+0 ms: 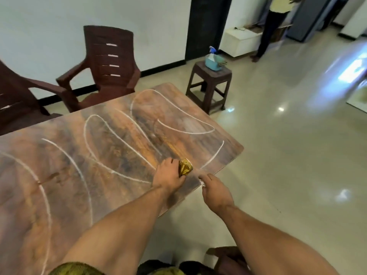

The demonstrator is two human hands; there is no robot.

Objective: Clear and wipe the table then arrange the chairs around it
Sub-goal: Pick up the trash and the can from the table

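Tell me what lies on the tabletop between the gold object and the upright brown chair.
In the head view, only white curved streaks cross the bare table between the gold object, gripped by the left hand, and the chair.

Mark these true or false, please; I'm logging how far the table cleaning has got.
1. The left hand grips a yellow-gold cloth near the edge of the table. True.
2. The tabletop is free of marks. False: curved white lines cross it.
3. A blue spray bottle stands on the brown stool beyond the table. True.
4. The two maroon plastic chairs are stacked on the table. False: they stand on the floor at its far side.
5. The right hand lies flat on the middle of the tabletop. False: it is just off the table's edge, over the floor.
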